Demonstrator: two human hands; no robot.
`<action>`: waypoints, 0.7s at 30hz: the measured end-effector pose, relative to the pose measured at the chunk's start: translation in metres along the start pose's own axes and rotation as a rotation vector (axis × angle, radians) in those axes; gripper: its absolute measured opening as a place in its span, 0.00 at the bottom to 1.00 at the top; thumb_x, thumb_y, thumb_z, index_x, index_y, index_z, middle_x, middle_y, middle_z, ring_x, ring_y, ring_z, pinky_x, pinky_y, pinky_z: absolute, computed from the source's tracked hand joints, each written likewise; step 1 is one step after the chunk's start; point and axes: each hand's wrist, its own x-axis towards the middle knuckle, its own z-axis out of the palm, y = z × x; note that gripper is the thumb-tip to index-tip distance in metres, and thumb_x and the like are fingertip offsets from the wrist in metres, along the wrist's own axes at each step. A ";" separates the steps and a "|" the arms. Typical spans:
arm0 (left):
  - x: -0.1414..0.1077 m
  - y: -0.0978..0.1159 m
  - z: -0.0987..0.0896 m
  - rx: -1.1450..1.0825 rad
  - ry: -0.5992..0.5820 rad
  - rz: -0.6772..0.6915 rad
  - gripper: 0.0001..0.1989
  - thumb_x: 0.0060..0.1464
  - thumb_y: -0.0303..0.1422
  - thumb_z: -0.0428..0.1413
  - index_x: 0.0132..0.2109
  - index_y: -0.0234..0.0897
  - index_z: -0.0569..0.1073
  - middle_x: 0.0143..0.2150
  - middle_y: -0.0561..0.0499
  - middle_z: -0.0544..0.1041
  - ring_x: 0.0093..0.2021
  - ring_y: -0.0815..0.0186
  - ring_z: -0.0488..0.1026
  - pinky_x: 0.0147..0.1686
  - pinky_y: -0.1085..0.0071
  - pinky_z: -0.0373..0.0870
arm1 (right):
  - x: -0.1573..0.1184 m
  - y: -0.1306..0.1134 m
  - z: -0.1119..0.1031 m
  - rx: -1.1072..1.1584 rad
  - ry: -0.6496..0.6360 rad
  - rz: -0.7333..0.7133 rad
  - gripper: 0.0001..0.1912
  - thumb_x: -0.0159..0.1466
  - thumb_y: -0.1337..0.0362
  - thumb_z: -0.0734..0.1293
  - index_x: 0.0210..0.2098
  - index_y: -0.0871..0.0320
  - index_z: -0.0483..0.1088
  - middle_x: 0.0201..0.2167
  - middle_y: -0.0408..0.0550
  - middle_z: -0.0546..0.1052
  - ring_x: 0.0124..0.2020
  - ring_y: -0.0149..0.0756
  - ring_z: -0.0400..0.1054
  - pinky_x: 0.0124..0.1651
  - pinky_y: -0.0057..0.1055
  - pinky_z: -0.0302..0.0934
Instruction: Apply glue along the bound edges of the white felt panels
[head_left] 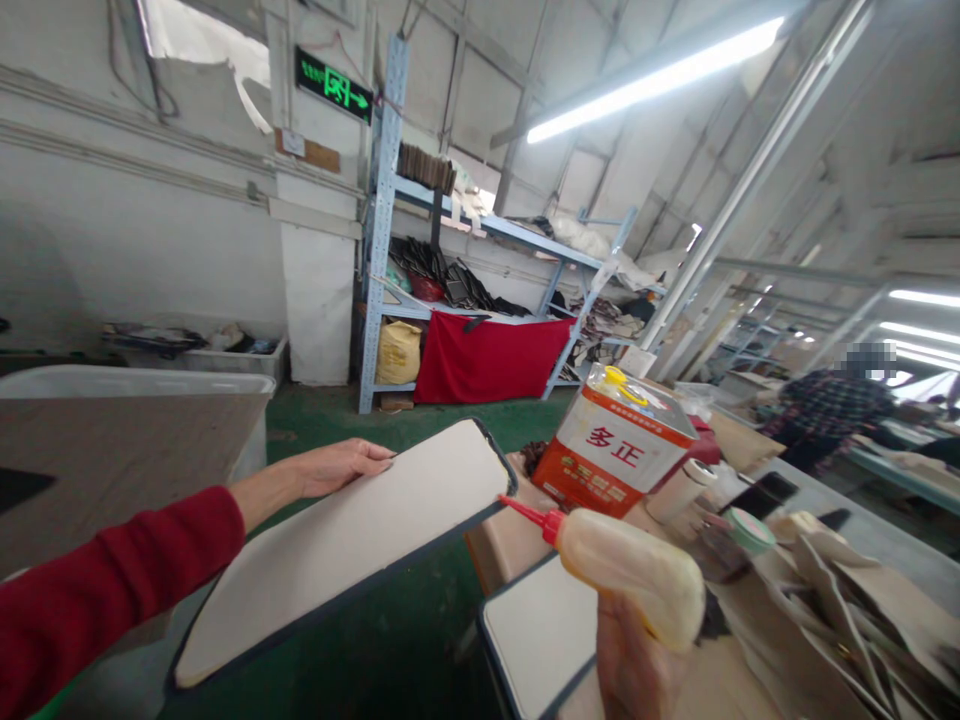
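Observation:
A long cream panel with a dark edge (360,540) slants across the lower middle of the head view. My left hand (337,468) grips its far long side, fingers pressed on its top and the thumb hidden. In my right hand (637,650) is a clear squeeze bottle (630,570) holding yellowish liquid. The bottle lies tilted, and its red nozzle tip is at the panel's right end, touching or very near the dark edge. Below the nozzle, a second cream panel with a dark edge (536,635) lies on the worktable at the right.
An orange and white can (611,445) with a yellow cap stands behind the bottle. Right of it are a white cylinder (682,490), a green round tin (750,530) and brown pieces (862,600). A grey bin (255,440) is at left. A person (832,405) bends at the far right.

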 end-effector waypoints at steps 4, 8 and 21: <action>0.002 -0.004 0.000 -0.051 -0.011 0.008 0.18 0.44 0.38 0.63 0.44 0.35 0.78 0.40 0.44 0.79 0.36 0.61 0.76 0.36 0.71 0.70 | -0.001 0.000 0.003 0.002 -0.002 -0.016 0.20 0.45 0.67 0.74 0.37 0.56 0.68 0.30 0.39 0.72 0.29 0.28 0.65 0.33 0.24 0.64; 0.003 -0.007 0.003 -0.090 -0.007 0.014 0.18 0.45 0.37 0.63 0.43 0.34 0.78 0.39 0.43 0.80 0.35 0.61 0.76 0.35 0.71 0.71 | -0.002 0.009 -0.004 -0.090 -0.022 -0.036 0.22 0.46 0.66 0.73 0.41 0.57 0.67 0.28 0.41 0.73 0.28 0.33 0.66 0.34 0.30 0.65; 0.001 -0.012 0.008 -0.105 0.043 0.028 0.20 0.43 0.38 0.63 0.43 0.32 0.77 0.36 0.44 0.80 0.34 0.61 0.76 0.34 0.71 0.70 | -0.009 0.019 -0.012 -0.234 -0.065 0.063 0.37 0.42 0.63 0.75 0.51 0.63 0.66 0.39 0.52 0.76 0.36 0.40 0.70 0.39 0.34 0.67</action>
